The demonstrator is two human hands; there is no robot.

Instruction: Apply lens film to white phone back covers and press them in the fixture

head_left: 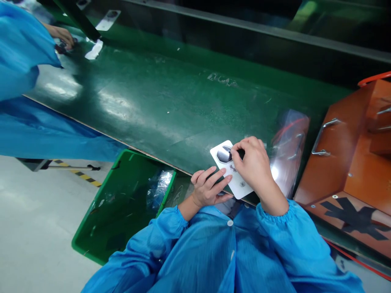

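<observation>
A white card with a dark round part in its hexagonal window lies on the near edge of the green conveyor belt. My left hand rests on the card's near left edge, fingers stretched flat against it. My right hand is curled over the card's right side, with fingertips pinched on a small dark piece beside the round part. Blue sleeves cover both forearms.
A green bin with clear wrap inside stands on the floor at my left. A stack of clear plastic sheets lies to the right of the card. Orange boxes with metal handles lie beyond. A co-worker's hand and blue sleeve are at far left, near another white card.
</observation>
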